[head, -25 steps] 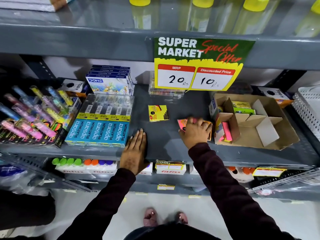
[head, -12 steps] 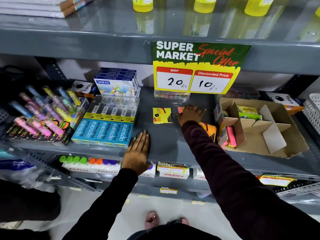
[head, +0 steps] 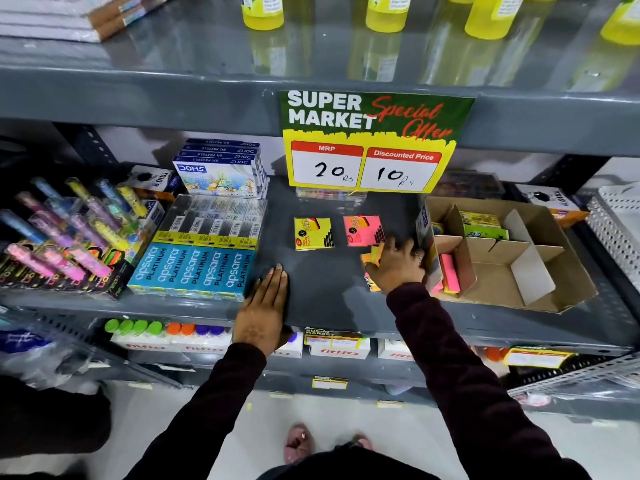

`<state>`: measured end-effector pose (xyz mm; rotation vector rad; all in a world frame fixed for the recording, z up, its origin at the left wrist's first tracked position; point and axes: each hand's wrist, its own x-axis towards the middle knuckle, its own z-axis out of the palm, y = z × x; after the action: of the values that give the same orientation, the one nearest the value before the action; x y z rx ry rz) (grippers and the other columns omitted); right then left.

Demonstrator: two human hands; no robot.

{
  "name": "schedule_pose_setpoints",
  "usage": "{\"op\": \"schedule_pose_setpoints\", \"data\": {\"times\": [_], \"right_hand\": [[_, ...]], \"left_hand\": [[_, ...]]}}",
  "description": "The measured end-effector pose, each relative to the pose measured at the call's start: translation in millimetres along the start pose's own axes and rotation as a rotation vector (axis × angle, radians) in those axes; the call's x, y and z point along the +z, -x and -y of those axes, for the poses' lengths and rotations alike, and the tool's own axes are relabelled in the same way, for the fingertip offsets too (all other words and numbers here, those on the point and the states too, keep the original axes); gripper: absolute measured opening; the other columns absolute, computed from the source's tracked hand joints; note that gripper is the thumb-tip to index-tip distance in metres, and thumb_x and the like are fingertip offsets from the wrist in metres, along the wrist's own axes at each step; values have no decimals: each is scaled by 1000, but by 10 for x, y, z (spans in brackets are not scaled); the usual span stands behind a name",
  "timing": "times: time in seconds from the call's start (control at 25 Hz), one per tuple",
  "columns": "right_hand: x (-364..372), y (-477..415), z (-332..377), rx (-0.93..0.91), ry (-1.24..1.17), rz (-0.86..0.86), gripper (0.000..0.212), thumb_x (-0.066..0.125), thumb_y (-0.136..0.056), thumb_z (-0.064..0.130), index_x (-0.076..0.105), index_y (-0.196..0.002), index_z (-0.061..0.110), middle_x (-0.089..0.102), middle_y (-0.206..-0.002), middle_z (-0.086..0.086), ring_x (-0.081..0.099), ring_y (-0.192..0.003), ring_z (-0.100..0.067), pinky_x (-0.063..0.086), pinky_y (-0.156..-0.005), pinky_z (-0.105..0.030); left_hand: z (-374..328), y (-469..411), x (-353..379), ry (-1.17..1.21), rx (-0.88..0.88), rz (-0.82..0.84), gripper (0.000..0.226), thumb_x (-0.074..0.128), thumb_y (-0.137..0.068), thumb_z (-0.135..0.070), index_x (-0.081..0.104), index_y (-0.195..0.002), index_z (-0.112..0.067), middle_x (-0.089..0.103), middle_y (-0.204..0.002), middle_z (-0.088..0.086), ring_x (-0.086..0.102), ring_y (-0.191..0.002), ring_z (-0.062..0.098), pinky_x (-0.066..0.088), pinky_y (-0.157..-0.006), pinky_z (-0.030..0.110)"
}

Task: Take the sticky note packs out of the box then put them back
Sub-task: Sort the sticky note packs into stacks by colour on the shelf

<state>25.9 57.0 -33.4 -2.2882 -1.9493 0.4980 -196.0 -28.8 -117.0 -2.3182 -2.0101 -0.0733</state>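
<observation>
A yellow sticky note pack (head: 313,233) and a pink pack (head: 363,230) lie side by side on the grey shelf (head: 329,289). My right hand (head: 394,266) is just in front of the pink pack, its fingers curled over an orange pack (head: 371,268) beside the left wall of the cardboard box (head: 540,289). The hand hides most of that pack. The box has cardboard dividers; a pink pack (head: 450,277) stands in its front left compartment and a green pack (head: 485,232) lies at the back. My left hand (head: 265,310) rests flat on the shelf's front edge, holding nothing.
Blue Apsara pencil boxes (head: 194,268) sit just left of my left hand, with pastel boxes (head: 221,171) behind and highlighter packs (head: 62,244) further left. A price sign (head: 370,143) hangs from the upper shelf. A white mesh basket (head: 616,220) stands right of the box.
My right hand left the pink pack at the back of the shelf beside the yellow one, then drew back toward the box onto the orange pack. My left hand stayed put.
</observation>
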Motion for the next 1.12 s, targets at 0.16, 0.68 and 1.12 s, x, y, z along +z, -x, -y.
{"op": "schedule_pose_setpoints", "data": {"times": [0.16, 0.68, 1.12], "right_hand": [[-87, 83, 94, -62, -21, -77, 87, 71, -73, 47, 27, -139, 11, 28, -142, -23, 30, -129, -45, 43, -96, -54], [204, 272, 290, -222, 19, -80, 84, 63, -77, 57, 31, -138, 10, 33, -143, -24, 30, -131, -45, 36, -104, -54], [95, 151, 36, -65, -5, -143, 86, 62, -81, 50, 24, -142, 3, 40, -132, -30, 39, -122, -47, 38, -101, -50]], "left_hand": [[1, 8, -2, 6, -3, 4, 116, 88, -41, -36, 35, -137, 4, 39, -143, 20, 39, -130, 32, 29, -103, 44], [1, 10, -28, 81, -19, 7, 119, 85, -39, -34, 32, -139, 2, 35, -146, 19, 37, -131, 31, 31, -105, 44], [2, 9, -1, 21, -14, 23, 121, 88, -41, -41, 31, -138, 2, 36, -145, 21, 35, -132, 32, 27, -104, 46]]}}
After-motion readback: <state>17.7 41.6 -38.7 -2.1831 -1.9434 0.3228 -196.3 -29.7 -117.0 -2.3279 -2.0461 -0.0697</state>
